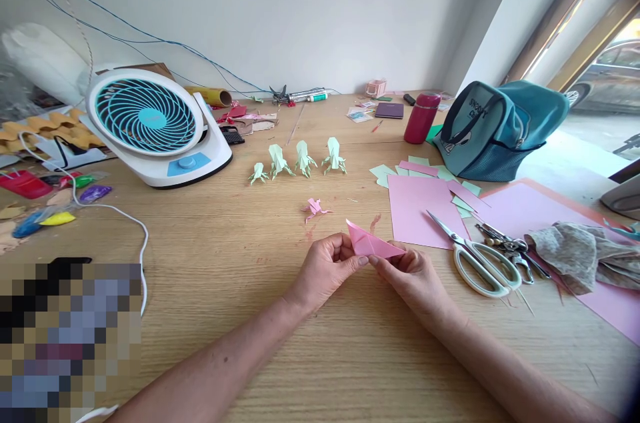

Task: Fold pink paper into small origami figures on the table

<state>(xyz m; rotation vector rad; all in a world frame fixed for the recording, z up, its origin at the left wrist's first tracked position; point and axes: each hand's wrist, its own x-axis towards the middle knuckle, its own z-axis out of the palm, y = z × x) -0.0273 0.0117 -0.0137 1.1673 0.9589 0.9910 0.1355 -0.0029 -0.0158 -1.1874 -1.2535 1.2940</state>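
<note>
A small folded piece of pink paper is held just above the wooden table, its pointed corner tilted up to the left. My left hand pinches its left side, thumb along the lower edge. On the opposite side my right hand grips it the same way, and the two thumbs nearly meet. Beyond my hands lies a little pink origami figure with thin legs. Farther back, several pale green origami figures stand in a row, the leftmost one smallest.
Right of my hands are a pink sheet, white-handled scissors, keys and a grey cloth. Behind them stand a red bottle and a teal bag. A fan with a white cable occupies the left.
</note>
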